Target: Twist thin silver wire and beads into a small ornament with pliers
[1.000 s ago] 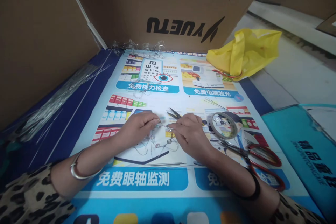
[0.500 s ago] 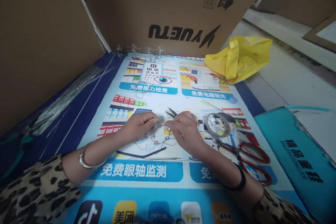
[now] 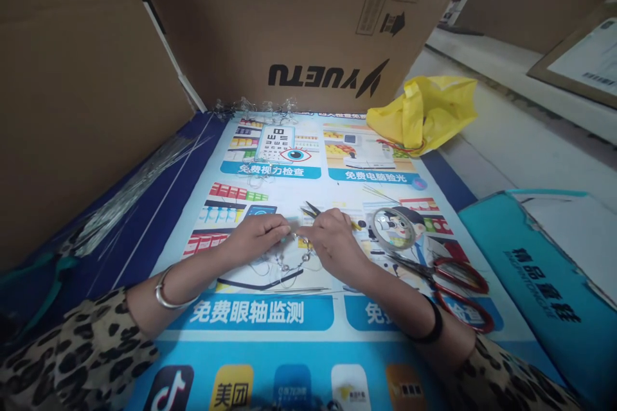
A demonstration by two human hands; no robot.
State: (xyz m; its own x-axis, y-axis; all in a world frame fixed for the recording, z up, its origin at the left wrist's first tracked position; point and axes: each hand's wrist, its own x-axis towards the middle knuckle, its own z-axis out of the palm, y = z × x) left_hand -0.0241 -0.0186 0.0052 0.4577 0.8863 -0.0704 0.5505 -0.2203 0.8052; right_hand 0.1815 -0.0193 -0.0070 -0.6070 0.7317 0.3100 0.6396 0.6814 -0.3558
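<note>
Pinched fingertips on both hands, drawn close together: left hand [image 3: 260,236] and right hand [image 3: 337,245] hold the upper part of a beaded wire loop [image 3: 305,257] between thumb and forefinger. Exact contact points too small to tell. Loop hangs below the pinch, between the hands, with round clear beads and loose thin wire ends spread about it. Silver bangle [image 3: 164,294] on left wrist, black band [image 3: 434,326] on right.

Just beyond the right fingers, small pointed pliers [image 3: 312,209], jaws apart, yellow handle partly hidden by the hand. Straight wire lengths [image 3: 299,289] lie on the near side of the grip. Right of the grip, a roll of clear tape [image 3: 412,232] lies flat; nearer the wearer, red-handled scissors [image 3: 461,277], partly behind the right forearm.

Under all this, a printed poster [image 3: 216,350] with Chinese lettering. Past the grip, another wire piece [image 3: 259,169] on the eye-chart panel. Well left, a bundle of silvery wire [image 3: 128,189], a teal-handled tool [image 3: 56,270] at its near end. Well right, a teal box [image 3: 525,250].

Farther off, a heap of twisted wire pieces [image 3: 260,110] against a cardboard box [image 3: 270,19] marked YUETU, upside down; yellow bag [image 3: 418,117] beyond the grip to the right.
</note>
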